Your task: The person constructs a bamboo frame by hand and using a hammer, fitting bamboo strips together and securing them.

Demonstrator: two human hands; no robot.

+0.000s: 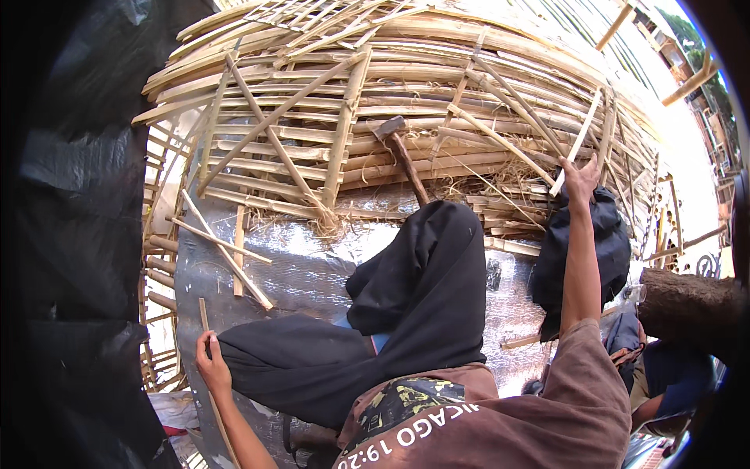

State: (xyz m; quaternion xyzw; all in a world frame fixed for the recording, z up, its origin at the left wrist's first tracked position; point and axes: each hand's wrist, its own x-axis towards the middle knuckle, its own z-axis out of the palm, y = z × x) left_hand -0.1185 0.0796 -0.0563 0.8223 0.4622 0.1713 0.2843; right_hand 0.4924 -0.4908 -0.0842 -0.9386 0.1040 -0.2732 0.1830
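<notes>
My left hand (pixel 212 369) rests low at the left beside my bent knee, its fingers closed round a thin bamboo strip (pixel 204 315). That strip runs down along my forearm. Stretched out to the far right, my right hand (pixel 580 181) closes on a pale bamboo strip (pixel 587 125) that slants up between its fingers. Dark cloth (pixel 587 242) bunches just below that hand. Other slats' ends meet near its fingertips. Ahead lies a stack of split bamboo slats (pixel 437 94), with a latticed bamboo frame (pixel 344 133) on its left part.
A hammer (pixel 402 156) with a wooden handle leans on the stack beyond my knee. Crossed loose strips (pixel 226 250) lie on the silvery sheet (pixel 312 270) under me. Black plastic sheeting (pixel 78 234) hangs at the left. A thick log (pixel 687 305) and another person's leg (pixel 680 383) are at the right.
</notes>
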